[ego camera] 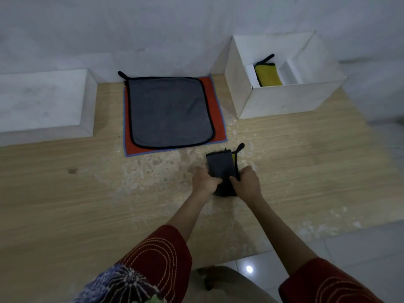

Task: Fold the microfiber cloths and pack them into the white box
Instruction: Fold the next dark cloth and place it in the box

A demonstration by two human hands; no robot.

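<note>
A small folded grey cloth (221, 163) with black trim, a hanging loop and a sliver of yellow at its right side lies on the wooden table. My left hand (205, 179) grips its left edge and my right hand (247, 181) grips its right edge, both at the near end. Farther back a flat grey cloth (168, 110) lies spread on an orange cloth (215, 92) with a blue border. The open white box (282, 101) stands at the back right, with a folded yellow cloth (267, 75) inside.
A closed white box or lid (43, 101) lies at the back left against the wall. The wooden table (76, 193) has a worn pale patch in the middle. Its near edge runs at the lower right, with tiled floor (349, 248) beyond.
</note>
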